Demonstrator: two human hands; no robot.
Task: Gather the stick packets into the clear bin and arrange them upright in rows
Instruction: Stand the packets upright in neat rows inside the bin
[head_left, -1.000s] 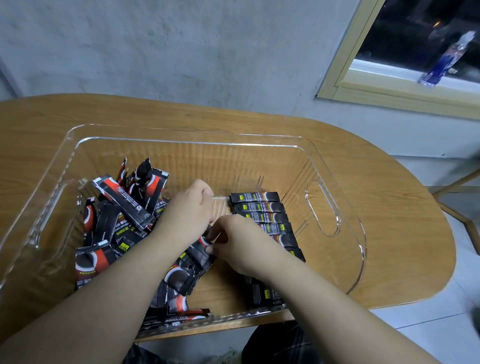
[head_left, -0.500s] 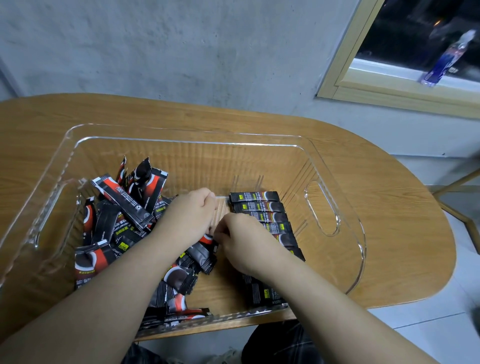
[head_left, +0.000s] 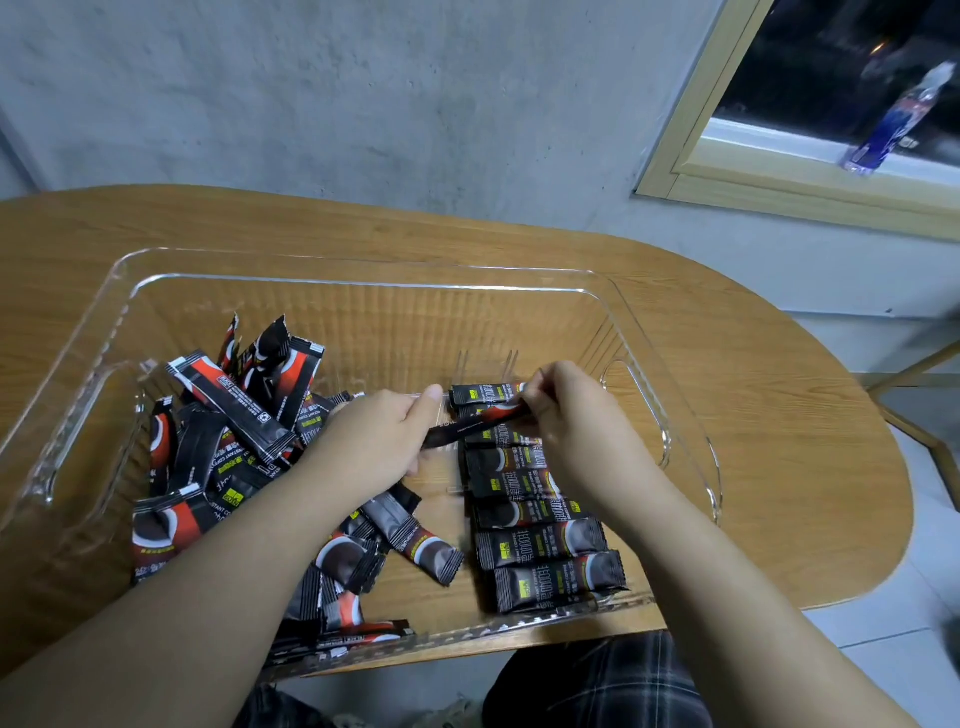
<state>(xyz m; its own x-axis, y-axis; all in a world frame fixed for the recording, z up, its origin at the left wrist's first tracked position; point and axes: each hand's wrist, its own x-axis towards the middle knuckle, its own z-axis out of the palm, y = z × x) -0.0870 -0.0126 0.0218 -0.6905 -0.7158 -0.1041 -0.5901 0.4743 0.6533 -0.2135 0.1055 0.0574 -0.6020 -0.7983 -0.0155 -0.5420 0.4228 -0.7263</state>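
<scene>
Bare forearms, no sleeves; dark plaid trousers (head_left: 613, 680) below.

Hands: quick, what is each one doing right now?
Left hand: gripping one end of a stick packet.
Right hand: pinching the other end of the same packet.

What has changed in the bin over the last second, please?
Both hands have lifted one stick packet out of the loose pile; the left hand and right hand now hold its ends over the far end of the row. Row, pile and clear bin are unchanged.
</scene>
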